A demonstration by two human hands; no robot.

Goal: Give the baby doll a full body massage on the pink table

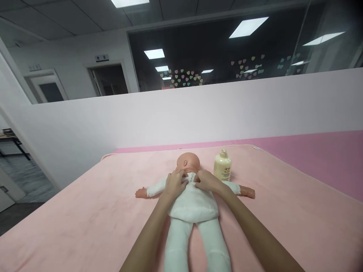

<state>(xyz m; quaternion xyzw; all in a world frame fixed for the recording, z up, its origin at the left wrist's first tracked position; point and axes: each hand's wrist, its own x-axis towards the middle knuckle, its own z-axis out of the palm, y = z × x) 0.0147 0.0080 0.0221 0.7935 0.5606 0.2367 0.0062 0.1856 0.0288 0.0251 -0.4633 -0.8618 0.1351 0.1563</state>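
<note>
A baby doll (194, 204) with a white cloth body and bare plastic head and hands lies stretched out, arms spread to both sides. Its head (189, 162) is turned so that one ear shows. At the neck, my left hand (176, 183) has its fingers bent in on the white collar (190, 176) from the left. My right hand (207, 180) pinches at the same collar from the right, a small gap between the two hands. Exactly what cloth sits between the fingertips is partly hidden. A cream pump bottle (222, 166) stands upright beyond the doll's arm on the right.
Under the doll spreads a pink blanket (93, 211) over a pink surface (320, 158). A low white wall (170, 117) runs behind it, with dark glass bearing heart stickers above. To the left are a table (13, 139) and the floor.
</note>
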